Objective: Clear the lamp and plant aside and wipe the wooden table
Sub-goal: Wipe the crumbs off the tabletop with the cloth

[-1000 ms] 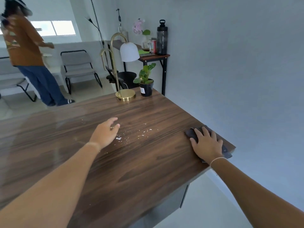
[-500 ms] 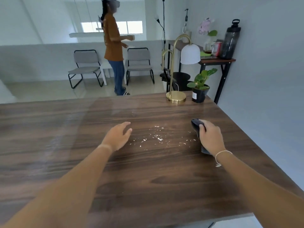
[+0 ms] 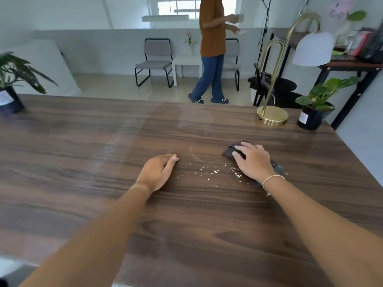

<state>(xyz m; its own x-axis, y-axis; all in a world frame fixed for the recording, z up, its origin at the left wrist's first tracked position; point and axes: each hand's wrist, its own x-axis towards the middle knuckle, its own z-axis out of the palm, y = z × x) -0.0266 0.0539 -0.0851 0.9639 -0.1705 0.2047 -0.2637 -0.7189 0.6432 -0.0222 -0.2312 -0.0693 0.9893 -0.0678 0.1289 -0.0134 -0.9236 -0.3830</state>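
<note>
While the right hand (image 3: 253, 160) presses spread fingers on a dark cloth (image 3: 229, 151) beside crumbs (image 3: 215, 172), the left hand (image 3: 158, 170) rests loosely curled on the table (image 3: 83, 162). The lamp (image 3: 272, 116) and plant (image 3: 323, 94) stand at its far right corner, pot label (image 3: 303, 117) unreadable.

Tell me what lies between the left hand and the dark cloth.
Head view: small white crumbs scattered on the brown wooden table, mostly nearer the dark cloth.

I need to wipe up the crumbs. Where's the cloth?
In the head view, the dark cloth lies under the right hand, right of the white crumbs.
</note>
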